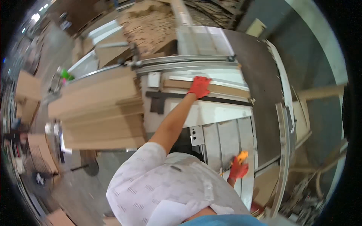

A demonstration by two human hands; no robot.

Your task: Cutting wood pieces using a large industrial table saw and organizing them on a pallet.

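My left hand (200,86), in a red glove, is closed over a long brown strip of board (226,89) on the machine table. A thin white strip (177,78) lies along the far side of that board. On the near side runs a dark straight bar (222,100), with a white panel (215,112) beyond it toward me. Lower right, my right hand (238,171), also red-gloved, grips a small yellow-orange tool (242,155) above the grey slatted table (228,137). The tool's exact kind is blurred, and a thin yellow piece shows beside the hand.
A tall stack of brown boards (102,109) stands left of the table. A metal rail (184,62) crosses the far side. Wood chips (151,28) are heaped beyond it. To the right are a dark tabletop (260,75) and a wooden frame (328,92).
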